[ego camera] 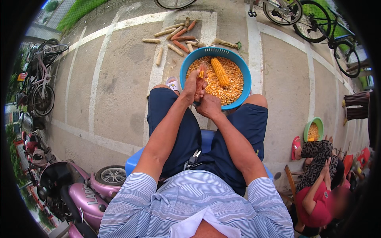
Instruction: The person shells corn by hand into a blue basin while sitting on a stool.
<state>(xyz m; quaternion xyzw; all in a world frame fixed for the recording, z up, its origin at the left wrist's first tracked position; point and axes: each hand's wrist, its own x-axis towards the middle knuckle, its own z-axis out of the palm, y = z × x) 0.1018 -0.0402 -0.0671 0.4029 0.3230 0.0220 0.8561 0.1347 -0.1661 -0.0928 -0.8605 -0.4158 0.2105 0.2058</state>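
Observation:
My left hand is wrapped around a mostly stripped reddish corn cob, with a short strip of yellow kernels left near its upper part. My right hand is curled close against the cob's lower end; its fingertips are hidden, so its grip is unclear. Both hands are over the near left rim of a blue plastic basin between my knees. Loose corn kernels fill much of the basin. A full yellow ear of corn lies on top of them, just right of the held cob.
Several stripped cobs and a dry husk lie on the concrete beyond the basin. A pink scooter stands behind my left side. At right, a seated person is near a green basin of kernels. Bicycles stand ahead.

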